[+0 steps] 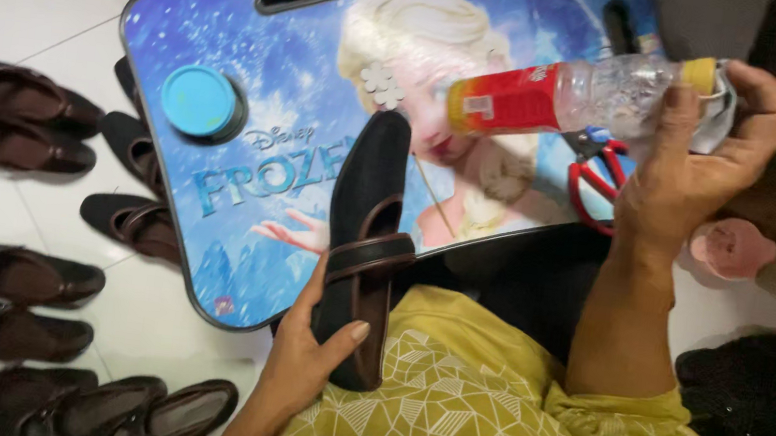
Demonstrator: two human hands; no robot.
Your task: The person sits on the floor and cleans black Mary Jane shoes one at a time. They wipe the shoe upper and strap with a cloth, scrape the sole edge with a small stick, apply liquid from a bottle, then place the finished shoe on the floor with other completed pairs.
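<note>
My left hand (310,350) grips a black flat shoe (364,235) with a brown strap by its heel, the toe pointing away over the blue picture-printed lap table (257,86). My right hand (696,161) holds a clear plastic bottle (577,95) with a red label and yellow cap, lying sideways above the table's right part. A small white flower ornament (381,83) and a thin stick (434,199) lie on the table near the shoe's toe.
Red-handled scissors (597,179) rest on the table's right edge under the bottle. A round blue lid (199,101) sits in the table's cup recess. Several dark shoes (21,108) lie in pairs on the white tile floor at left. A pink object (733,248) lies at right.
</note>
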